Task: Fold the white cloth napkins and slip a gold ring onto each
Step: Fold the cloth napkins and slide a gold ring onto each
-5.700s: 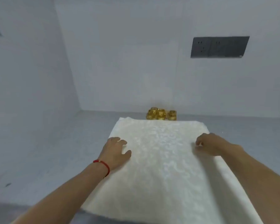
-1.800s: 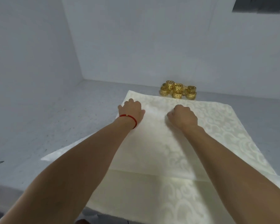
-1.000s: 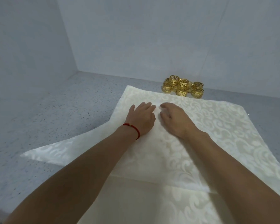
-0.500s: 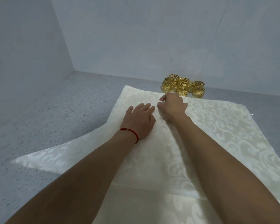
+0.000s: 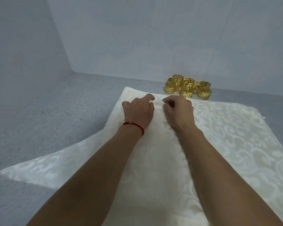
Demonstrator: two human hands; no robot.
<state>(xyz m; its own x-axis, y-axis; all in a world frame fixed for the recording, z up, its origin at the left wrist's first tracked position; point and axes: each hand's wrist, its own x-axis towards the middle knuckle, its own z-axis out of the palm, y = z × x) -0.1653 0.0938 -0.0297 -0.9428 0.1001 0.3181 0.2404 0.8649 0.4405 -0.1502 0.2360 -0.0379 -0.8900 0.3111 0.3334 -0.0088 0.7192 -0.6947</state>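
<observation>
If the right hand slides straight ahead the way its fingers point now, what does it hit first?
Probably the gold rings. The right hand rests on the napkin near its far edge, and the cluster sits just beyond that edge, though depth is uncertain.

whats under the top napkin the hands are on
Another white napkin lies under the top napkin, its corner sticking out to the left on the grey counter. Both hands, left and right, rest on the top one. How many more are covered cannot be seen.
</observation>
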